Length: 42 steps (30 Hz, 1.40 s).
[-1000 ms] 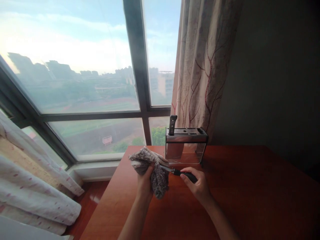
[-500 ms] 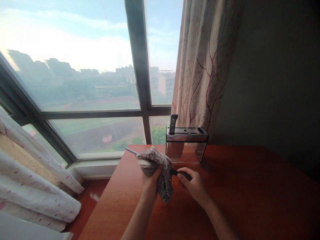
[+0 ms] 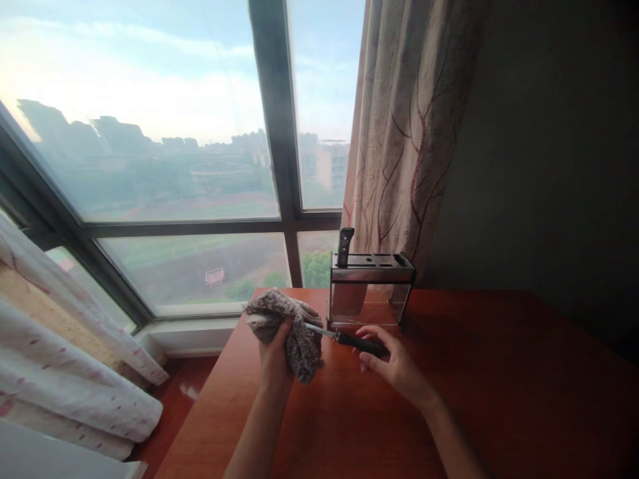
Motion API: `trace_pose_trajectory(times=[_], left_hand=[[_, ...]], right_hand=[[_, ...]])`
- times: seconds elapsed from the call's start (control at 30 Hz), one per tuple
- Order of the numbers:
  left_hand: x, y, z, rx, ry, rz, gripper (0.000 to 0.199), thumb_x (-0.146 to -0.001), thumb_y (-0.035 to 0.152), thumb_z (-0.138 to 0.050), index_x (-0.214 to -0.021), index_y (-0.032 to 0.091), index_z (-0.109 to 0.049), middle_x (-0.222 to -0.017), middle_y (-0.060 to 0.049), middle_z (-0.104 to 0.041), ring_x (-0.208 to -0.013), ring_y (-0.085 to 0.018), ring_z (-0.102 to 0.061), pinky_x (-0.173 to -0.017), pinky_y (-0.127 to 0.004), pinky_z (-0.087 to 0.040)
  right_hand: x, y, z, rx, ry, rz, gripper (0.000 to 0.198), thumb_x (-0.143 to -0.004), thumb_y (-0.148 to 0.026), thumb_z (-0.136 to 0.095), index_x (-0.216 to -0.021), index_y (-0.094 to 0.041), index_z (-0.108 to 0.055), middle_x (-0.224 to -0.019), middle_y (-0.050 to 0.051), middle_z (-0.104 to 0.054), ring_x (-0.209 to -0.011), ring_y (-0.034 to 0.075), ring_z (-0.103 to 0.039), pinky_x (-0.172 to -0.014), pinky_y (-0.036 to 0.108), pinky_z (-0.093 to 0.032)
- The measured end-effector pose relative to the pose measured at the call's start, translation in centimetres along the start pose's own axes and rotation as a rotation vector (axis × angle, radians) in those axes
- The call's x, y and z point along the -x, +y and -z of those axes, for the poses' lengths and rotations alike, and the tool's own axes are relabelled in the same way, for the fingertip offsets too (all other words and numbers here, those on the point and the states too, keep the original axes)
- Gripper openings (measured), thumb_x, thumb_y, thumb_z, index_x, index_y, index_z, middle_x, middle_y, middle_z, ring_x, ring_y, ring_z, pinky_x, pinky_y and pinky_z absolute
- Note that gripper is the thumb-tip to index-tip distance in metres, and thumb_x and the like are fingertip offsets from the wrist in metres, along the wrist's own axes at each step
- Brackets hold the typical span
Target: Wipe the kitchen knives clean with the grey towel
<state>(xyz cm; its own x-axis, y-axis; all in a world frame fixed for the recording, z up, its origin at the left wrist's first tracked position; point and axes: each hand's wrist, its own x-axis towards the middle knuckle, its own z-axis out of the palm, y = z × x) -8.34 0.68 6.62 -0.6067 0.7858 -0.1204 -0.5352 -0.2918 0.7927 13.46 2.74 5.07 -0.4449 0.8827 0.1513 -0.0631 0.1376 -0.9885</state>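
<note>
Knife (image 3: 349,340) just below frame centre, held above the bench (image 3: 499,399), long axis running left-right, nearly level. Black handle end in the right hand (image 3: 392,362), fingers curled round it; blade end points left and disappears into a grey cloth (image 3: 287,326) bunched in the left hand (image 3: 274,356), which grips cloth and blade together. Only a short bright stretch of blade shows between the hands. Both hands about equally near. Behind, just above the knife: knife block (image 3: 372,293) with one dark handle (image 3: 344,246) standing in it. Window upper left, curtain (image 3: 409,133) upper centre-right.
</note>
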Motion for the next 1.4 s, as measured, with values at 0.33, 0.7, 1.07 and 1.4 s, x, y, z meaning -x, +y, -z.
trace_pose_trajectory(times=[0.33, 0.7, 1.07, 1.4], left_hand=[[0.0, -1.1, 0.1, 0.01, -0.076, 0.041, 0.043, -0.06, 0.029, -0.081, -0.096, 0.015, -0.064, -0.079, -0.003, -0.072, -0.066, -0.021, -0.07, -0.063, -0.031, -0.057], [2.2, -3.8, -0.9, -0.128, -0.1, 0.085, 0.056, -0.049, 0.027, -0.087, -0.099, 0.012, -0.063, -0.09, -0.007, -0.073, -0.08, -0.024, -0.069, -0.071, -0.033, -0.056], [2.1, -2.8, -1.1, -0.12, -0.071, 0.107, 0.046, -0.056, 0.031, -0.084, -0.093, 0.012, -0.065, -0.078, -0.007, -0.072, -0.063, -0.022, -0.069, -0.061, -0.034, -0.057], [-0.5, -0.5, 0.3, 0.008, 0.036, -0.013, 0.041, -0.058, 0.025, -0.083, -0.093, 0.013, -0.066, -0.077, -0.003, -0.072, -0.063, -0.019, -0.069, -0.06, -0.029, -0.057]], right_hand=[[-0.7, 1.5, -0.3, 0.123, 0.195, 0.077, 0.039, -0.087, -0.054, -0.049, -0.088, -0.017, -0.063, -0.061, 0.0, -0.06, -0.055, 0.015, -0.058, -0.053, 0.025, -0.044], [-0.4, 2.8, -2.7, -0.067, 0.261, -0.031, 0.048, -0.084, -0.063, -0.046, -0.074, -0.017, -0.058, -0.049, -0.004, -0.049, -0.039, 0.011, -0.048, -0.038, 0.021, -0.037], [-0.6, 2.3, -1.5, -0.146, 0.264, -0.027, 0.045, -0.086, -0.058, -0.048, -0.086, -0.016, -0.063, -0.049, -0.004, -0.051, -0.039, 0.009, -0.046, -0.039, 0.02, -0.036], [-0.6, 2.1, 0.7, -0.199, 0.297, 0.023, 0.038, -0.089, -0.051, -0.049, -0.092, -0.016, -0.064, -0.052, -0.004, -0.049, -0.042, 0.01, -0.044, -0.041, 0.022, -0.033]])
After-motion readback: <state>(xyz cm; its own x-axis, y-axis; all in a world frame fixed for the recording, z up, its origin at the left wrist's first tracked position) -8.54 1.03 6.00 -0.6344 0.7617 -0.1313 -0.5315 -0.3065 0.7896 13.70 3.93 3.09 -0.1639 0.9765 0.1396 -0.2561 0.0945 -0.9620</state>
